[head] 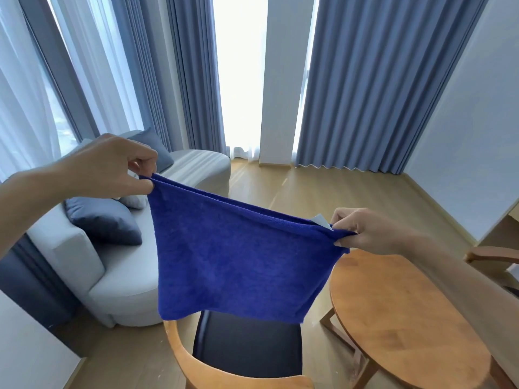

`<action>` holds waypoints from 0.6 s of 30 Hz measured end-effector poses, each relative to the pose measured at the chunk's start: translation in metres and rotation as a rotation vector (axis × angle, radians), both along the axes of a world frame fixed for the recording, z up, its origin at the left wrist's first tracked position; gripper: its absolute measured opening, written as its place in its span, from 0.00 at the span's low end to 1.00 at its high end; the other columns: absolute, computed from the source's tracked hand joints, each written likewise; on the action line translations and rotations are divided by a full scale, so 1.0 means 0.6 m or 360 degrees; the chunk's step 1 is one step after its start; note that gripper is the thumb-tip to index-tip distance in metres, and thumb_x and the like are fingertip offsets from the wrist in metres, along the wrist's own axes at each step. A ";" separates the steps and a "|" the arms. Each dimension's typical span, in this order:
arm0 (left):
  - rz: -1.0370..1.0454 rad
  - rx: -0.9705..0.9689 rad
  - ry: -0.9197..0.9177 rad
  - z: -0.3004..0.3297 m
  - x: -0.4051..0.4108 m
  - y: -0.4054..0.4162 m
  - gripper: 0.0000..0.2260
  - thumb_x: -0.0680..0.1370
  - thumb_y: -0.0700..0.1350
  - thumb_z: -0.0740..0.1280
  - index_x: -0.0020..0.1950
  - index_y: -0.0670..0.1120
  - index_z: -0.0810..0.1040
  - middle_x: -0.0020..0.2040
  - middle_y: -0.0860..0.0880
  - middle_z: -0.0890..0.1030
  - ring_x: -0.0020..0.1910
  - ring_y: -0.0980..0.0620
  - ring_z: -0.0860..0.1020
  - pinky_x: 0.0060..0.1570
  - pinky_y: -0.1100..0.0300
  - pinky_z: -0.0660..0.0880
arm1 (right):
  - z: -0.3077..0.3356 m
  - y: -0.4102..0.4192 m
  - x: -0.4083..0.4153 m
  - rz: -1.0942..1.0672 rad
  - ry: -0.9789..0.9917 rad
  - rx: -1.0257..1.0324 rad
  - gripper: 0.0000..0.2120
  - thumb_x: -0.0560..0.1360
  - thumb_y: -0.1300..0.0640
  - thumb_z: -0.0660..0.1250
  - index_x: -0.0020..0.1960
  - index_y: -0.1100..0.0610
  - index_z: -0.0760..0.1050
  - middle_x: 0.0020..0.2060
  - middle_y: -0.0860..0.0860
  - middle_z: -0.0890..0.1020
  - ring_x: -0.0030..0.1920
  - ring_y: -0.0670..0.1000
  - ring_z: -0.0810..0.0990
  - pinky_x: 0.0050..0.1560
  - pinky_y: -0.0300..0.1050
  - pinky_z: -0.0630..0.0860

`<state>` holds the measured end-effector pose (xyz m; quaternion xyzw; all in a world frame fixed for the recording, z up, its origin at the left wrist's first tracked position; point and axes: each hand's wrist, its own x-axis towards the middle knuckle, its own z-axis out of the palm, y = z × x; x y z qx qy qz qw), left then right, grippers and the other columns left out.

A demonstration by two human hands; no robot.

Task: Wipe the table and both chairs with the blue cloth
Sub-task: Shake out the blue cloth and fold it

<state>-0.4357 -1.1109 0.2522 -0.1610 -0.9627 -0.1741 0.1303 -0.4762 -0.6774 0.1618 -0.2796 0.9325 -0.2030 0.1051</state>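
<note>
The left hand [112, 167] and right hand [365, 231] each pinch a top corner of the blue terry cloth [236, 259], stretching it taut in the air.

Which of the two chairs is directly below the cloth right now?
The chair with the black seat, at the bottom centre: the blue cloth hangs just over it. The other chair shows only a wooden arm at the right edge, beyond the table.
</note>
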 end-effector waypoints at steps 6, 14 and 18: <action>-0.0010 0.0024 -0.0048 0.002 0.000 0.004 0.07 0.59 0.54 0.63 0.32 0.52 0.73 0.35 0.54 0.82 0.39 0.62 0.81 0.47 0.45 0.78 | -0.001 -0.004 -0.004 -0.0023 0.0129 0.0230 0.09 0.75 0.65 0.63 0.36 0.62 0.73 0.41 0.49 0.70 0.39 0.48 0.71 0.39 0.35 0.68; -0.0091 0.0105 -0.0176 -0.010 -0.003 -0.019 0.13 0.58 0.57 0.66 0.30 0.49 0.73 0.34 0.52 0.81 0.37 0.57 0.82 0.50 0.43 0.78 | 0.014 0.001 -0.003 -0.0240 0.0180 -0.0422 0.17 0.73 0.71 0.66 0.39 0.49 0.77 0.47 0.50 0.77 0.44 0.48 0.76 0.43 0.31 0.71; -0.0073 0.0202 -0.0284 -0.038 -0.012 -0.026 0.29 0.54 0.72 0.72 0.27 0.47 0.69 0.32 0.45 0.80 0.33 0.42 0.76 0.39 0.52 0.75 | 0.018 0.009 -0.007 -0.0329 0.0002 -0.0750 0.14 0.73 0.72 0.67 0.45 0.54 0.81 0.42 0.53 0.84 0.42 0.47 0.80 0.42 0.36 0.76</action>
